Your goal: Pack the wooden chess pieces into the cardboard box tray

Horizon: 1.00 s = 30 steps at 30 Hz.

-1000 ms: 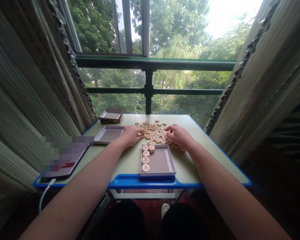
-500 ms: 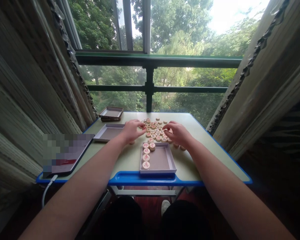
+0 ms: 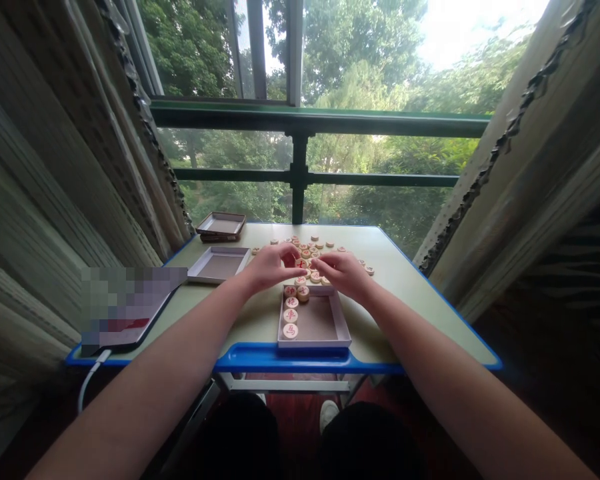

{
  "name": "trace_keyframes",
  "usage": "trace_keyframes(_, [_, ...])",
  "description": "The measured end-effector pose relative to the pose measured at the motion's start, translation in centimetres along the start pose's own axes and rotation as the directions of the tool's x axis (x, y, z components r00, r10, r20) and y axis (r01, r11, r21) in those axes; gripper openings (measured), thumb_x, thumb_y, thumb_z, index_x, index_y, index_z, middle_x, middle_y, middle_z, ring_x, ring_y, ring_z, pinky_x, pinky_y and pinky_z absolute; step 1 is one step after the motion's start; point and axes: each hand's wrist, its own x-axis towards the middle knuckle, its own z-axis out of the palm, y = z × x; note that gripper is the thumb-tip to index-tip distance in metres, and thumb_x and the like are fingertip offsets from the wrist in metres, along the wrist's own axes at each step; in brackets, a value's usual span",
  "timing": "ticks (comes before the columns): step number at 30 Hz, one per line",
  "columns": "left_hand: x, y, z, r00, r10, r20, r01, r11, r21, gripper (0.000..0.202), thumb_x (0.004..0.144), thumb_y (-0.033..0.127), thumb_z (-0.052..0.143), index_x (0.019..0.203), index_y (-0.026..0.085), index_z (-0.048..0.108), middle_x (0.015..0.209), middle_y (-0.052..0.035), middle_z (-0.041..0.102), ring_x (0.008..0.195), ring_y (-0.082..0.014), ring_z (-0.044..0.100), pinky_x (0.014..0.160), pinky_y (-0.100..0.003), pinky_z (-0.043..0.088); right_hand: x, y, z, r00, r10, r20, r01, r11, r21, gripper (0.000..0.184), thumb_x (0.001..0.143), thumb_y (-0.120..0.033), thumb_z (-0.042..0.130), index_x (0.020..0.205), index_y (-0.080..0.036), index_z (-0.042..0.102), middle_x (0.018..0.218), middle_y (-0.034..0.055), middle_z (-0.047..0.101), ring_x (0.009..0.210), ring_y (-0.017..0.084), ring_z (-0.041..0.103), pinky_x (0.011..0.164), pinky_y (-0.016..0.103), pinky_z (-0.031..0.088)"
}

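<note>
My left hand pinches a round wooden Chinese chess piece with a red character, above the loose pieces. Close on its right is my right hand, fingers pressed together; what they hold, if anything, is hidden. Below both hands stands a shallow open box. Down its left side runs a column of red-marked pieces, with one more piece beside the top one. Several loose pieces are spread behind the box, partly covered by my hands.
A second shallow box lies to the left, and stacked brown lids or trays stand behind it. A tablet-like device with a white cable rests at the table's left edge. The table has a blue rim.
My left hand has moved right and slightly nearer, with the red-marked piece now between its fingers. My right hand has moved left and nearer, bringing both hands close together.
</note>
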Motion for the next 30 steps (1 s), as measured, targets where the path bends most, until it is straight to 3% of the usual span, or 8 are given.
trace_keyframes(4, [-0.2, 0.6, 0.1, 0.998, 0.065, -0.008, -0.065, 0.995, 0.074, 0.030, 0.066, 0.042, 0.067, 0.078, 0.015, 0.060, 0.068, -0.0005, 0.061, 0.061, -0.0107, 0.053, 0.057, -0.022, 0.041, 0.0, -0.3, 0.1, 0.995, 0.087, 0.054, -0.090, 0.995, 0.043, 0.039, 0.083, -0.040, 0.044, 0.063, -0.013, 0.062, 0.054, -0.0002, 0.054, 0.053, 0.010, 0.045, 0.052, 0.022, 0.031])
trace_keyframes(11, [-0.3, 1.2, 0.1, 0.994, 0.106, 0.018, -0.107, 0.988, 0.109, 0.028, 0.066, 0.042, 0.067, 0.074, 0.016, 0.060, 0.066, -0.0001, 0.061, 0.061, -0.0105, 0.053, 0.057, -0.022, 0.040, 0.3, 0.0, 0.4, 0.981, 0.147, 0.124, -0.175, 0.952, 0.252, 0.032, 0.076, -0.042, 0.053, 0.074, -0.012, 0.066, 0.062, 0.0004, 0.057, 0.058, 0.010, 0.048, 0.052, 0.021, 0.034])
trace_keyframes(15, [-0.2, 1.0, -0.2, 0.998, 0.067, 0.010, -0.068, 0.992, 0.108, 0.035, 0.066, 0.049, 0.065, 0.074, 0.015, 0.064, 0.067, -0.0021, 0.063, 0.060, -0.0110, 0.053, 0.056, -0.022, 0.039, -0.2, -0.8, -0.9, 0.956, 0.239, 0.168, -0.258, 0.961, 0.102, 0.028, 0.072, -0.039, 0.054, 0.068, -0.013, 0.065, 0.055, -0.0011, 0.054, 0.051, 0.009, 0.045, 0.047, 0.021, 0.030])
trace_keyframes(18, [-0.1, 0.7, -0.5, 0.999, 0.009, -0.033, -0.006, 0.997, 0.082, 0.040, 0.070, 0.052, 0.059, 0.074, 0.013, 0.065, 0.065, -0.0026, 0.063, 0.056, -0.0100, 0.050, 0.051, -0.022, 0.037, -0.9, -1.9, -1.8, 0.927, 0.209, 0.311, -0.181, 0.976, -0.118, 0.021, 0.065, -0.034, 0.061, 0.058, -0.015, 0.064, 0.048, -0.0029, 0.050, 0.048, 0.008, 0.041, 0.045, 0.022, 0.026])
trace_keyframes(21, [-0.1, 0.4, -0.5, 1.000, -0.019, 0.013, 0.018, 0.997, 0.071, 0.039, 0.071, 0.052, 0.058, 0.072, 0.014, 0.066, 0.063, -0.0021, 0.062, 0.054, -0.0095, 0.049, 0.050, -0.021, 0.035, -1.4, -2.6, -1.8, 0.882, 0.184, 0.434, -0.109, 0.975, -0.192, 0.021, 0.065, -0.033, 0.061, 0.054, -0.016, 0.063, 0.046, -0.0038, 0.049, 0.045, 0.007, 0.039, 0.044, 0.022, 0.024])
trace_keyframes(25, [-0.1, 0.1, -0.1, 0.994, -0.014, 0.112, 0.003, 0.995, 0.100, 0.038, 0.071, 0.051, 0.058, 0.069, 0.014, 0.065, 0.062, -0.0013, 0.062, 0.054, -0.0096, 0.050, 0.051, -0.021, 0.035, -1.5, -2.7, -1.2, 0.869, 0.159, 0.468, -0.053, 0.971, -0.231, 0.024, 0.069, -0.034, 0.058, 0.054, -0.016, 0.063, 0.045, -0.0036, 0.050, 0.044, 0.007, 0.037, 0.044, 0.022, 0.023])
trace_keyframes(30, [-0.1, -0.1, -0.1, 0.994, -0.026, 0.109, 0.011, 0.991, 0.137, 0.039, 0.071, 0.051, 0.056, 0.067, 0.014, 0.065, 0.059, -0.0012, 0.061, 0.053, -0.0097, 0.049, 0.049, -0.020, 0.033, -1.6, -2.8, -1.6, 0.879, 0.114, 0.463, -0.017, 0.978, -0.209, 0.021, 0.071, -0.035, 0.059, 0.064, -0.017, 0.068, 0.050, -0.0032, 0.052, 0.047, 0.007, 0.039, 0.046, 0.022, 0.024])
